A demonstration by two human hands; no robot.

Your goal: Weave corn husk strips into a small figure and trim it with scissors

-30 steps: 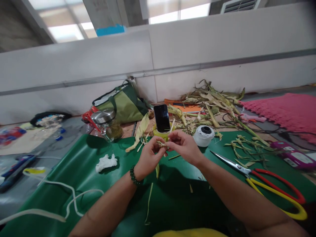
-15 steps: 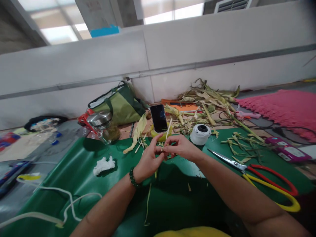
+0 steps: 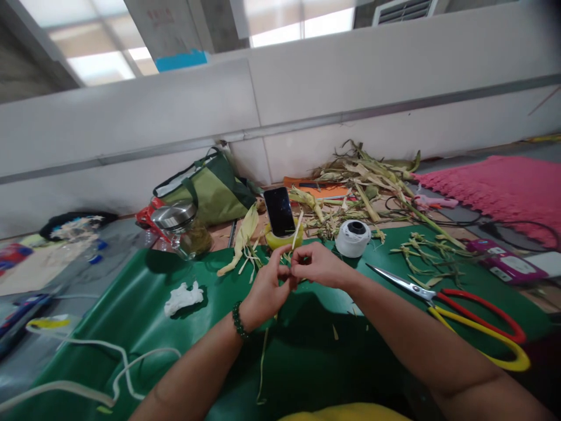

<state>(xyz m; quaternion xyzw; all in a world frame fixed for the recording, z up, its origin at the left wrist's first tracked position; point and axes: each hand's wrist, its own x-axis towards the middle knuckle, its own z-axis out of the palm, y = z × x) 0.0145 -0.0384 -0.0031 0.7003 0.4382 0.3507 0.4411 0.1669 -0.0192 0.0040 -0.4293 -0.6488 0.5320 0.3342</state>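
My left hand (image 3: 268, 287), with a dark green bead bracelet (image 3: 239, 320) on its wrist, pinches with thumb and fingers. My right hand (image 3: 319, 266) meets it fingertip to fingertip, its thumb and index finger pressed together. A pale corn husk strip (image 3: 298, 229) sticks up from between the fingers; the rest of it is mostly hidden by them. Just behind the hands, a phone (image 3: 279, 210) leans in a yellow holder (image 3: 287, 238). Right of the hands sits a white spool (image 3: 352, 240) of thread or tape. A long dry husk (image 3: 245, 240) lies to the left.
Scissors (image 3: 421, 290) with red and yellow handles lie on the green mat (image 3: 144, 304), near knotted husk pieces (image 3: 416, 251). Crumpled white tissue (image 3: 183, 299), a white cord (image 3: 100, 345) and a lidded glass jar (image 3: 188, 234) are left. Behind are a green bag (image 3: 219, 193) and a husk pile (image 3: 372, 175).
The camera view has shifted slightly. My hands stay close together; my left fingers opened out a little, then closed back in. The right hand keeps its pinch.
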